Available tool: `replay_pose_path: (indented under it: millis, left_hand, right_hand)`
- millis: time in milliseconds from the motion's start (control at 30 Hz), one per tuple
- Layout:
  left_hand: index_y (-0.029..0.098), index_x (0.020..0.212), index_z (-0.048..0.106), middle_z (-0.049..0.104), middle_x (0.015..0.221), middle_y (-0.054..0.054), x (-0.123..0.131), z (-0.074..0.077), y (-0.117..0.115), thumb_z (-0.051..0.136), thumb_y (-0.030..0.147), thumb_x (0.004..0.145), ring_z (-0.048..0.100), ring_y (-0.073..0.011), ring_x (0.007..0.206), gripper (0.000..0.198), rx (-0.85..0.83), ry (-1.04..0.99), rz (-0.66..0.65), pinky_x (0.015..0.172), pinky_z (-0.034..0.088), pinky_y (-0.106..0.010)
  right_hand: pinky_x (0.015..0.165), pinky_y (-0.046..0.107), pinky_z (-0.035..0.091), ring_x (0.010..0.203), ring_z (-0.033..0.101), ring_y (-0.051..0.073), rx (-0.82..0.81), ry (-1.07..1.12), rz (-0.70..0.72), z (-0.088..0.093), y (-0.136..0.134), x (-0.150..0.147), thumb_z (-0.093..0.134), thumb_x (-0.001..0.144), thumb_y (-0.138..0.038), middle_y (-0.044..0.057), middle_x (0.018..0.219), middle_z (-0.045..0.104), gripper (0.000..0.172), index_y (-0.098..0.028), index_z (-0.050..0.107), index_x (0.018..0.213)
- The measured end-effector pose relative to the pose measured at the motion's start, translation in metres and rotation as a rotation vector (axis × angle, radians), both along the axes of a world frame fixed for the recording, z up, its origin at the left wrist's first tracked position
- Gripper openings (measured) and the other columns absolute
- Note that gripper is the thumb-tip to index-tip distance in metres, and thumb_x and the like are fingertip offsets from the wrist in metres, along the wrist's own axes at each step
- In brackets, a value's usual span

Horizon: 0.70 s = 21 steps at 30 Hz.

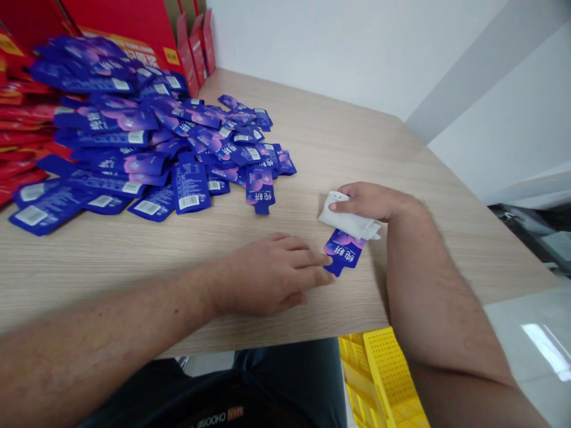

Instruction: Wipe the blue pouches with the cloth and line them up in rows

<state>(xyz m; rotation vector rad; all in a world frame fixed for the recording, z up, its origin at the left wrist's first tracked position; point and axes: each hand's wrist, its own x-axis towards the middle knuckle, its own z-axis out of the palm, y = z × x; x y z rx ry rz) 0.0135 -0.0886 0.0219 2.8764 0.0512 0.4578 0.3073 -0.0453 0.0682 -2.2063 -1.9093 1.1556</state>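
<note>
My right hand (pixel 363 202) is closed on a folded white cloth (pixel 350 221), thumb and fingers gripping its upper part. The cloth overlaps the top of a single purple-blue sachet (pixel 345 252) lying on the wooden table (pixel 303 205). With fingers spread, my left hand (pixel 279 273) reaches from the left, its fingertips touching the sachet's lower left edge. To the upper left spreads a large pile of the same sachets (pixel 138 160), several overlapping one another.
Red packets (pixel 22 142) lie at the far left beside the pile. Red boxes (pixel 129 24) stand behind it against the white wall (pixel 312 47). Below the table's front edge is a yellow plastic crate (pixel 390 380). Dark items (pixel 521 232) are beyond the table's right edge.
</note>
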Motion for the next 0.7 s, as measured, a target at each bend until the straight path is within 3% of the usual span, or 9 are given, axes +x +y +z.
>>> replay_pose_path:
  millis: [167,300,433,600,700]
  left_hand:
    - [0.036,0.152,0.059,0.053,0.164,-0.007,0.002,0.0,-0.008,0.068,0.046,0.096,0.057,-0.0363,0.138,0.057,-0.051,0.146,0.002,0.115,0.046,-0.057]
    - [0.036,0.155,0.055,0.049,0.168,-0.004,0.003,-0.002,-0.014,0.061,0.052,0.1,0.05,-0.0356,0.144,0.057,-0.063,0.192,-0.036,0.122,0.035,-0.063]
    - [0.031,0.156,0.054,0.051,0.166,-0.004,0.005,-0.005,-0.022,0.055,0.053,0.103,0.045,-0.0351,0.148,0.057,-0.069,0.198,-0.034,0.127,0.027,-0.064]
    - [0.028,0.156,0.054,0.06,0.157,-0.008,0.005,-0.002,-0.025,0.056,0.057,0.102,0.049,-0.0349,0.144,0.061,-0.08,0.188,-0.007,0.125,0.028,-0.067]
    - [0.032,0.156,0.054,0.064,0.148,-0.009,0.007,-0.001,-0.027,0.057,0.062,0.099,0.052,-0.0356,0.14,0.064,-0.07,0.171,0.009,0.124,0.029,-0.07]
  right_hand:
    - [0.054,0.028,0.051,0.066,0.067,0.018,0.034,-0.008,0.065,0.002,-0.002,-0.017,0.071,0.094,-0.042,0.005,0.081,0.076,0.02,-0.022,0.067,0.096]
    - [0.054,0.028,0.051,0.068,0.069,0.019,0.059,-0.049,0.103,0.002,-0.003,-0.027,0.07,0.095,-0.041,0.005,0.083,0.077,0.019,-0.022,0.068,0.097]
    - [0.054,0.029,0.05,0.067,0.069,0.019,0.065,-0.09,0.134,0.003,-0.004,-0.033,0.069,0.095,-0.04,0.005,0.082,0.077,0.019,-0.022,0.069,0.098]
    - [0.056,0.029,0.048,0.068,0.068,0.018,0.105,-0.136,0.154,0.004,-0.004,-0.033,0.07,0.096,-0.04,0.004,0.081,0.077,0.019,-0.021,0.069,0.097]
    - [0.057,0.028,0.047,0.07,0.069,0.019,0.111,-0.141,0.157,0.004,-0.004,-0.034,0.07,0.097,-0.041,0.004,0.083,0.077,0.019,-0.021,0.069,0.098]
